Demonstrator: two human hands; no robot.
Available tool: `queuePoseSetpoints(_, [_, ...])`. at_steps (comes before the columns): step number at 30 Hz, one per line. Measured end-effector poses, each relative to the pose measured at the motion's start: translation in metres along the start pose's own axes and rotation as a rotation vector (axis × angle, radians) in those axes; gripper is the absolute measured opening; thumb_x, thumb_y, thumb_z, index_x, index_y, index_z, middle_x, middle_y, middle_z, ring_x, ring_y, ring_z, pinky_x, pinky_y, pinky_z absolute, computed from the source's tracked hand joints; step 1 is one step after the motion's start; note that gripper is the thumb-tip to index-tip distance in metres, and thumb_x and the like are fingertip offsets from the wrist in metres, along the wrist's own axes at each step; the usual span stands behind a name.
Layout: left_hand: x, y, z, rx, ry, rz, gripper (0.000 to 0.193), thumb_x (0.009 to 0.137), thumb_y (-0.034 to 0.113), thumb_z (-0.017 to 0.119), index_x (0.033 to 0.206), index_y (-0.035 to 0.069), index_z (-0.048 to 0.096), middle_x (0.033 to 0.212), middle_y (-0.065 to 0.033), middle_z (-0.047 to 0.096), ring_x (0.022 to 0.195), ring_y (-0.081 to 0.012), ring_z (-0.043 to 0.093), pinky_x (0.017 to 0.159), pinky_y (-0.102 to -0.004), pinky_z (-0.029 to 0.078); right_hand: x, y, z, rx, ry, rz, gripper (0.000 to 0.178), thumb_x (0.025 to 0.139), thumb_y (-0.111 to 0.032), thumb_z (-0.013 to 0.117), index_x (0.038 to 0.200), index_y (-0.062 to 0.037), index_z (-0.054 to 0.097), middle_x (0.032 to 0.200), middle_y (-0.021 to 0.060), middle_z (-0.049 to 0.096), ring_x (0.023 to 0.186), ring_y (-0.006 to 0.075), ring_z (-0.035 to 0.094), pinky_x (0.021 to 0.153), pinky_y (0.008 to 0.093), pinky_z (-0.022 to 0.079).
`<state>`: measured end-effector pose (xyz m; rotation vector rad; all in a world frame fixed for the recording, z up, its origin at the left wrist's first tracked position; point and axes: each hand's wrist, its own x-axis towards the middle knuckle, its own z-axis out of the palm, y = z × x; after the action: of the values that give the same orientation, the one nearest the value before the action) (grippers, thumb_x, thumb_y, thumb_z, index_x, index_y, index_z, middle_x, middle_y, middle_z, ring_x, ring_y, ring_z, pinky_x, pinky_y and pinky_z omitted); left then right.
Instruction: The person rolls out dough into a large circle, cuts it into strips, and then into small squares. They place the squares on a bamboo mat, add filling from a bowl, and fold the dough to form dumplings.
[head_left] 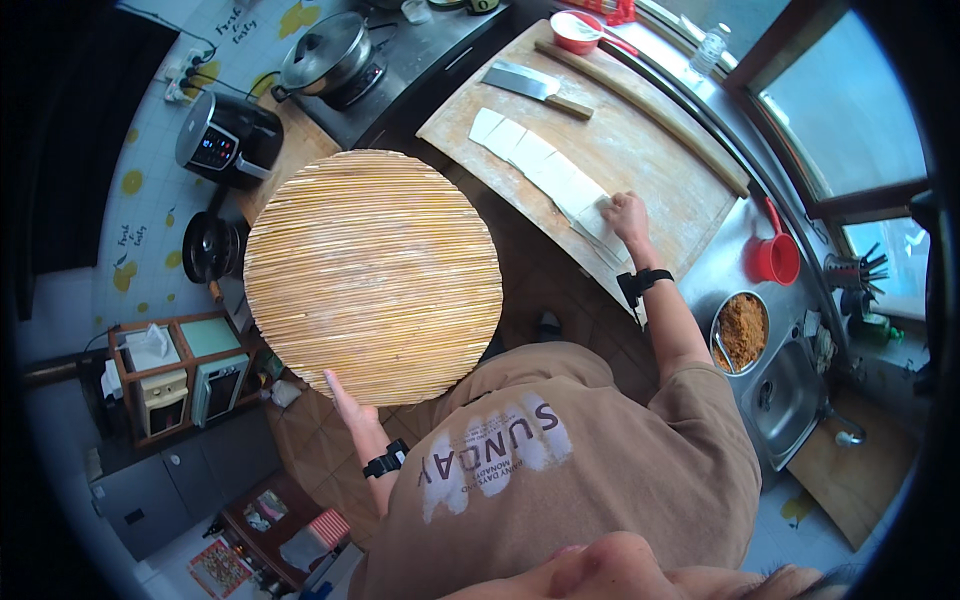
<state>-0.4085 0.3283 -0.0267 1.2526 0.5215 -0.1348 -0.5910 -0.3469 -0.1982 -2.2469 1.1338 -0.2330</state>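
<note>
My left hand (352,408) grips the lower rim of a big round tray of thin reed stalks (375,275), thumb on its upper face. Flour dusts the tray, which is held out to the left of my body. Over the wooden board (660,130), my right hand (626,216) is closed with its fingertips at the near right end of a row of flat white dough sheets (540,162); it appears to pinch a sheet there, though the fingertips are partly hidden. The sheets overlap in a slanting line. A cleaver (538,88) lies on the board behind them.
A long rolling pin (640,115) lies along the board's far edge, near a red bowl (576,33). At the right are a red dipper (776,258), a bowl of brown filling (742,330) and a sink (790,410). A lidded pot (325,65) and air fryer (230,138) stand at left.
</note>
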Motion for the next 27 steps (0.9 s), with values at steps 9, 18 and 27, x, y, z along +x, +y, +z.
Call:
queuePoseSetpoints(9, [0.006,-0.052,-0.012,-0.075,0.071,-0.218,0.082,0.112,0.065,0.069,0.168,0.007,0.057,0.166,-0.0111,0.064,0.147,-0.0323,0.063,0.122,-0.0528,0.052,0.025,-0.014,-0.010,-0.257,-0.327,0.274,0.074,0.078,-0.059,0.101,0.123,-0.0038,0.081,0.129,0.0238,0.082,0.127,0.0442,0.076,0.109,0.0538,0.057])
queuePoseSetpoints(18, [0.004,-0.092,-0.007,-0.118,0.016,-0.286,0.090,0.110,0.074,0.065,0.170,0.009,0.053,0.171,-0.0149,0.058,0.153,-0.0358,0.057,0.126,-0.0566,0.048,-0.001,-0.047,-0.020,0.082,-0.180,-0.083,0.036,0.086,-0.024,0.091,0.109,-0.0013,0.075,0.097,0.0237,0.082,0.099,0.0408,0.082,0.088,0.0486,0.062])
queuePoseSetpoints(27, [-0.010,-0.103,0.023,-0.199,0.004,-0.343,0.090,0.111,0.073,0.065,0.172,0.009,0.050,0.174,-0.0132,0.056,0.155,-0.0342,0.056,0.127,-0.0558,0.047,-0.130,-0.232,-0.007,1.165,-0.682,0.148,0.041,0.099,-0.011,0.090,0.134,0.0015,0.073,0.115,0.0092,0.083,0.100,0.0172,0.080,0.091,0.0335,0.064])
